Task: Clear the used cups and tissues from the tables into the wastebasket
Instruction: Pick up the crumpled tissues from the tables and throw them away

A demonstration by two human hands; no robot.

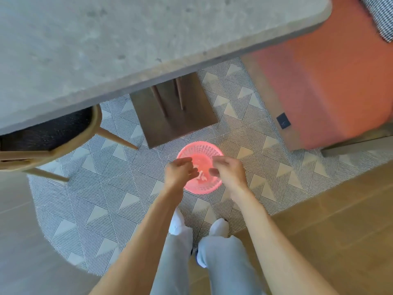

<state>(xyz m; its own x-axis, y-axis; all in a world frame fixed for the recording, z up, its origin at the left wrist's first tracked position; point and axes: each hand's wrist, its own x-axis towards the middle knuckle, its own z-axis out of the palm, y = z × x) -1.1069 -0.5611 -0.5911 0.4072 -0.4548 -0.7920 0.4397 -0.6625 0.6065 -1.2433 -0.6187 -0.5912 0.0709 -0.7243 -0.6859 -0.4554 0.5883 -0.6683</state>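
Note:
A pink mesh wastebasket (pixel 200 149) stands on the patterned rug in front of my feet. White crumpled scraps (pixel 202 176) lie at its bottom, blurred. My left hand (pixel 179 172) hovers over the basket's left rim with its fingers loosely curled and nothing in it. Over the right rim hangs my right hand (pixel 228 171), fingers relaxed and bent downward, holding nothing that I can see. The two hands are a little apart. No cup or tissue shows on the grey table top (pixel 127 43).
The table's dark base (pixel 174 111) stands just beyond the basket. A wicker chair (pixel 49 133) is tucked under the table at left. An orange bench (pixel 331 81) with a checked cushion (pixel 380 15) fills the right. Wooden floor lies at lower right.

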